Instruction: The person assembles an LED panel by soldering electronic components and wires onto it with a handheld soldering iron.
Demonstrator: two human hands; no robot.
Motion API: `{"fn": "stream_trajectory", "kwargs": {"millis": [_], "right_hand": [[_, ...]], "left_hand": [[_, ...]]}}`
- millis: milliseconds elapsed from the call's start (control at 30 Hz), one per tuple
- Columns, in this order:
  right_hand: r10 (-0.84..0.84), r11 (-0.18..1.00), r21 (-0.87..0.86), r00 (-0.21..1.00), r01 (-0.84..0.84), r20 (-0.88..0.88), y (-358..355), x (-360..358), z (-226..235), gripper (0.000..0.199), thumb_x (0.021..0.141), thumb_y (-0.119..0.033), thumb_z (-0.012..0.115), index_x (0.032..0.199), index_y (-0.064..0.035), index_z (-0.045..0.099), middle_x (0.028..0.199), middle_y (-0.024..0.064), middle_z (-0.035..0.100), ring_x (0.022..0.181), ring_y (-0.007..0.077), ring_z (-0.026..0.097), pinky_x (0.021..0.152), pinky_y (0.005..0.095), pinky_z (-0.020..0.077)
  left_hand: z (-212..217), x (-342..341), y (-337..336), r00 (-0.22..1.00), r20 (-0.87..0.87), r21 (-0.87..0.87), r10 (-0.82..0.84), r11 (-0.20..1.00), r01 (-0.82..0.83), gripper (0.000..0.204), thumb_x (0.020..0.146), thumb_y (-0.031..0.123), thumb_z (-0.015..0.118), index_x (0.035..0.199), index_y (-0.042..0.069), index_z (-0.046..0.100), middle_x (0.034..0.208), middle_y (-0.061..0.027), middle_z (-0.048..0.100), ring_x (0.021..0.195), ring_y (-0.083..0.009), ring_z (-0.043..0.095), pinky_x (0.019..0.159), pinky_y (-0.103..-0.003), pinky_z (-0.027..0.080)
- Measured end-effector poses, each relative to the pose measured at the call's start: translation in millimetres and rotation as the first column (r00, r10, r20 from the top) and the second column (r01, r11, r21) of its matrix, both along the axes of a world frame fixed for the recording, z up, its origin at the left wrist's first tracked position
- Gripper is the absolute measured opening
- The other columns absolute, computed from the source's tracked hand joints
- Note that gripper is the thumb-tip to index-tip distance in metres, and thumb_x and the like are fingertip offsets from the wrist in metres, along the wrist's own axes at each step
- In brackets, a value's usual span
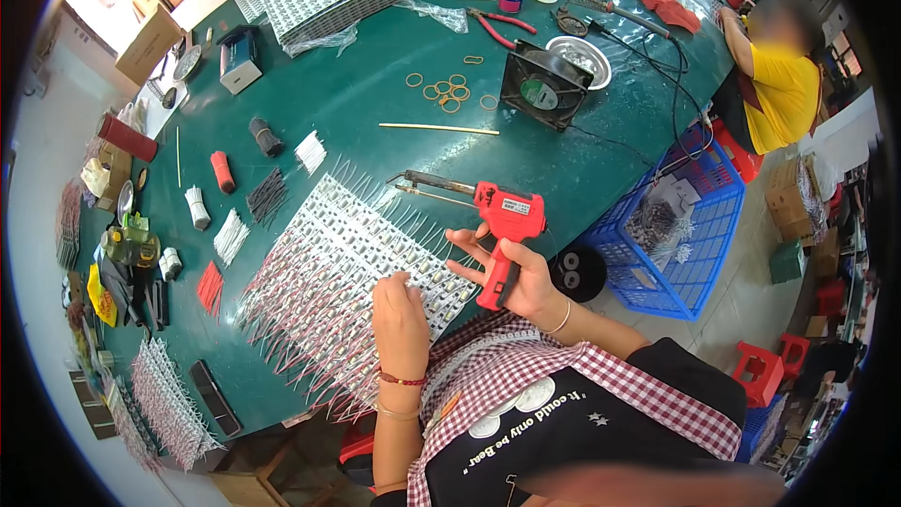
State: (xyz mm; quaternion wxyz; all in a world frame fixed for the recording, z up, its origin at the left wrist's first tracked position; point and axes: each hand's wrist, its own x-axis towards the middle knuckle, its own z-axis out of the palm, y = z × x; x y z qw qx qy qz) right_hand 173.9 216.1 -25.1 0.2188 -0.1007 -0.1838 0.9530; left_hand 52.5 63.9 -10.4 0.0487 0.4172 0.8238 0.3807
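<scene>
Green table [338, 103], bag [657, 222] in blue basket [648, 286], soldering gun [510, 213]

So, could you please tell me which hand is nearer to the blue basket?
The right hand: it holds the red soldering gun, to the left of the blue basket. The left hand is farther left, by the white panel's near edge.

blue crate [657, 289], red stools [764, 372], cardboard box [148, 44]
</scene>
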Motion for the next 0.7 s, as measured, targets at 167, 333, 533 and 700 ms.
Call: {"fn": "stream_trajectory", "kwargs": {"millis": [167,333,533,700], "right_hand": [[-0.002,1.000,0.001,1.000,0.002,-0.005,-0.2,0.1,1.0,0.030,0.092,-0.024,0.064,0.117,-0.0089,0.055,0.131,0.0142,0.055,0.142,0.0287,0.035,0.116,0.0545,0.0304],[-0.017,0.999,0.033,1.000,0.016,0.026,-1.4,0.1,0.4,0.031,0.092,-0.027,0.064,0.116,-0.0098,0.054,0.130,0.0140,0.056,0.143,0.0318,0.033,0.115,0.0588,0.0288],[-0.021,0.998,0.053,0.999,0.020,0.026,-1.9,-1.0,-3.8,0.030,0.093,-0.026,0.064,0.116,-0.0100,0.054,0.130,0.0136,0.056,0.144,0.0313,0.032,0.116,0.0587,0.0285],[-0.019,0.998,0.055,1.000,0.018,0.021,-1.2,-0.8,-3.7,0.030,0.093,-0.026,0.064,0.116,-0.0100,0.054,0.130,0.0137,0.055,0.144,0.0314,0.031,0.115,0.0587,0.0285]], "left_hand": [[11.8,2.6,-8.8,0.984,-0.174,-0.155,0.030,0.986,-0.057,0.009,0.085,0.001,0.065,0.086,0.000,0.056,0.085,-0.0159,0.054,0.074,-0.0343,0.056,0.064,-0.042,0.046],[5.7,4.4,-16.7,0.970,-0.227,-0.231,0.086,0.963,-0.140,0.013,0.083,0.006,0.069,0.080,0.002,0.056,0.081,-0.0138,0.055,0.071,-0.0331,0.058,0.059,-0.041,0.046],[-2.5,5.1,-18.8,0.949,-0.262,-0.261,0.174,0.934,-0.243,0.013,0.082,0.007,0.066,0.078,0.003,0.055,0.087,-0.0142,0.055,0.074,-0.0332,0.058,0.059,-0.042,0.046],[4.1,-0.1,-14.5,0.955,-0.250,-0.152,0.161,0.967,-0.203,0.008,0.078,0.001,0.062,0.076,-0.002,0.055,0.093,-0.0187,0.053,0.085,-0.0360,0.057,0.067,-0.043,0.048]]}}
